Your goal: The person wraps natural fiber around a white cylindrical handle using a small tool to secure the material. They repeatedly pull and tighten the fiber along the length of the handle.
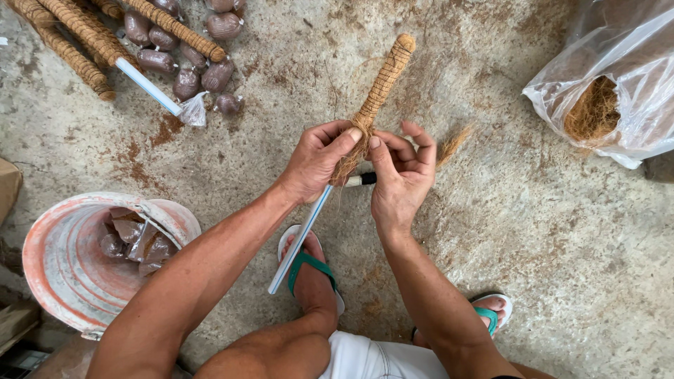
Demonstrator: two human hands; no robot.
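Note:
My left hand [319,160] grips a white pipe [300,241] where its bare lower part meets a wrapping of brown coconut fibre [382,81] bound with twine. The wrapped end points away from me, toward the top of the view. My right hand [400,175] pinches loose fibre against the pipe at the same spot, thumb against my left thumb. A small black and white object [361,180] sticks out between the two hands; what it is I cannot tell. A tuft of loose fibre [453,144] pokes out past my right fingers.
Several finished fibre-wrapped poles [84,31] and small filled bags [186,60] lie at top left. A tipped white bucket [63,260] with small bags stands at lower left. A clear plastic bag of coconut fibre [604,105] sits at right. My sandalled feet [312,270] rest on concrete floor.

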